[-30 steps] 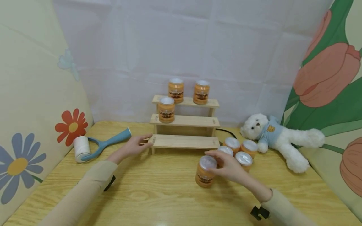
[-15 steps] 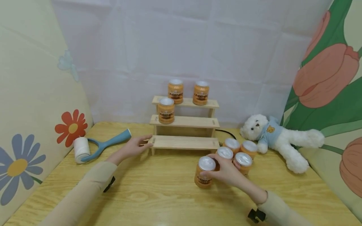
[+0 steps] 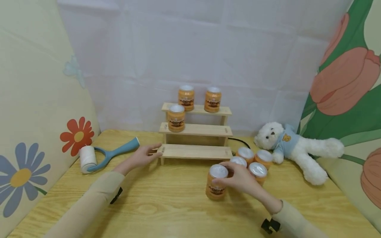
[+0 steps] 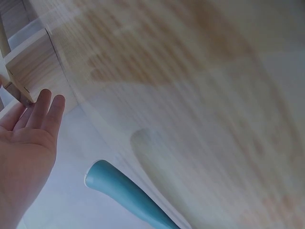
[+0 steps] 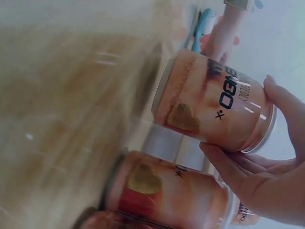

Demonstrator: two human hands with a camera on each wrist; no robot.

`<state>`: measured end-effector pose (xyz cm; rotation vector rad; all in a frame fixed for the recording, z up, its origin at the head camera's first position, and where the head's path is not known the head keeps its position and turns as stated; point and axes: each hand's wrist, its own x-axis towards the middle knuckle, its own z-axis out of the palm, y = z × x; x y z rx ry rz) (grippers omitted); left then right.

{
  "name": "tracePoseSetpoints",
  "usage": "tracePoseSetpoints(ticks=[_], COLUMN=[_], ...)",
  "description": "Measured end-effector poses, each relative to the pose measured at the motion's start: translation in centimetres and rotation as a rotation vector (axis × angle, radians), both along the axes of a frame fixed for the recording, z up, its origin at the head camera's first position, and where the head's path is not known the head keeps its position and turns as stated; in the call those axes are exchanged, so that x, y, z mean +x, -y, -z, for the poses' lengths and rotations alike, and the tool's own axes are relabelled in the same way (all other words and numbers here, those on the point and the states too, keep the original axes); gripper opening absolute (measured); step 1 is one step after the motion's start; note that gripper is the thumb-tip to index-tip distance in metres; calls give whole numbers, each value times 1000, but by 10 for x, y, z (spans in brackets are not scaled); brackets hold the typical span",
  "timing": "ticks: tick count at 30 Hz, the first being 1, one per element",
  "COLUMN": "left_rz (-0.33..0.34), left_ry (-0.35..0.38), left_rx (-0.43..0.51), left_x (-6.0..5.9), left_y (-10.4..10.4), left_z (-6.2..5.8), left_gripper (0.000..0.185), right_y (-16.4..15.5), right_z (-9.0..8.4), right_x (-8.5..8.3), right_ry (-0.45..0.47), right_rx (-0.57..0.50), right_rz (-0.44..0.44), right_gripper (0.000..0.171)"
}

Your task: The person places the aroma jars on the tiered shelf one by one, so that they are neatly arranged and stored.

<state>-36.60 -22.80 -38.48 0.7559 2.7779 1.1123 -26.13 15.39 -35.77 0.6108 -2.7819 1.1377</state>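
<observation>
My right hand (image 3: 239, 178) holds an orange can (image 3: 216, 185) with a silver lid near its top, thumb on one side and fingers on the other. The right wrist view shows this can (image 5: 205, 100) upright beside another orange can (image 5: 167, 191). At the lowest step of a three-tier wooden stand (image 3: 194, 151), my left hand (image 3: 143, 156) touches the left end, fingers nearly straight. In the left wrist view, the fingertips (image 4: 56, 102) lie at the board's corner. Two cans (image 3: 186, 98) stand on the top tier, and one can (image 3: 176, 119) on the middle tier's left.
Several more orange cans (image 3: 258, 170) cluster right of the stand. A white teddy bear (image 3: 294, 145) in a blue shirt lies at the right. At the left is a blue-handled lint roller (image 3: 111, 153). A black cable (image 3: 240, 140) runs behind the cans.
My right hand has closed in around the can's upper part, its thumb shifting left across the front. The can stays almost in place. My left hand remains at the stand's end.
</observation>
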Motion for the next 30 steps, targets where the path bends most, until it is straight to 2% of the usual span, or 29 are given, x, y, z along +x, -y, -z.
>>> tracePoseSetpoints(ticks=[7,16,25,30], left_rz=[-5,-4,-3,-1], left_ry=[-3,1,4,4], left_rx=[1,6,10,12], left_x=[0,0,1,0], left_y=[-2,0,0,1], left_z=[0,1,-1,0], left_gripper=[62,63,64,63], right_y=[-3,5,16,20], right_z=[-16,-40,-62,-76], right_x=[-7,-22,-41,-54], right_ry=[30,55,59,70], right_rx=[-160,-150,-169,-222], right_rz=[-65,-70,-64,-85], right_gripper=[55,62,59,57])
